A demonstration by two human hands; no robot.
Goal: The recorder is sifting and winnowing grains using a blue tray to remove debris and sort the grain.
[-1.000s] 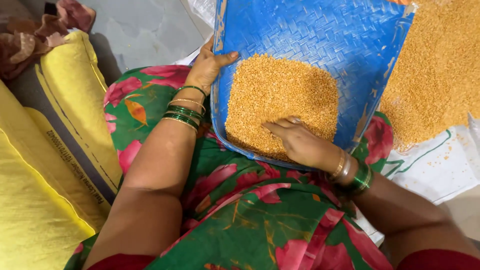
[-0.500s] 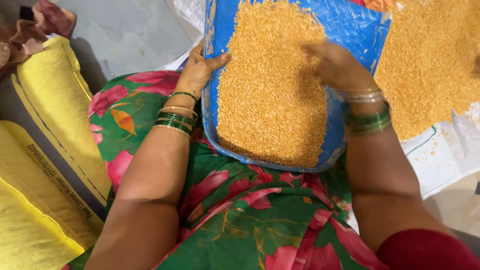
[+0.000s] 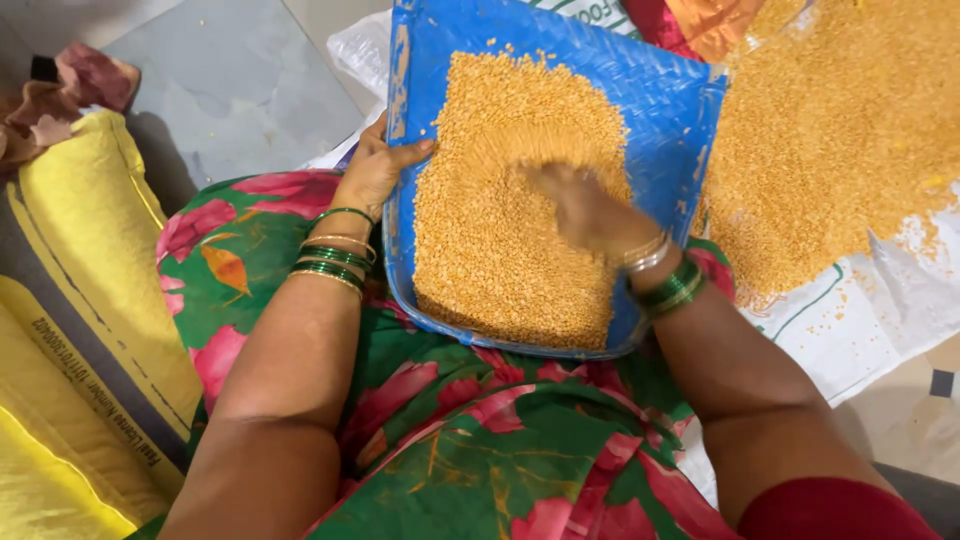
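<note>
A person seated on the floor [image 3: 230, 70] sorts yellow split grain in a blue woven winnowing tray [image 3: 660, 110] that rests tilted across the lap, over green cloth with red flowers [image 3: 470, 440]. Beside the tray on the person's right, a large loose heap of the same grain [image 3: 840, 150] lies on a white printed sheet [image 3: 880, 330]; on the left, yellow woven sacks [image 3: 90, 250] lie along the floor. The grain in the tray [image 3: 490, 260] is banked against the near rim and reaches close to its curved lip. Risk, as judged from this view: a sweep of the palm toward the body, or any slackening of the one-sided hold, would likely carry grains over the low near edge onto the lap; a sideways tilt could spill them toward the heap and undo the sorting. The left hand [image 3: 375, 170] is closed on the tray's left rim, thumb hooked over the edge and touching the margin of the grain. The right hand [image 3: 590, 210], blurred, lies spread flat on the grain near the tray's centre, gripping nothing. Green and gold bangles [image 3: 335, 262] circle both wrists
</note>
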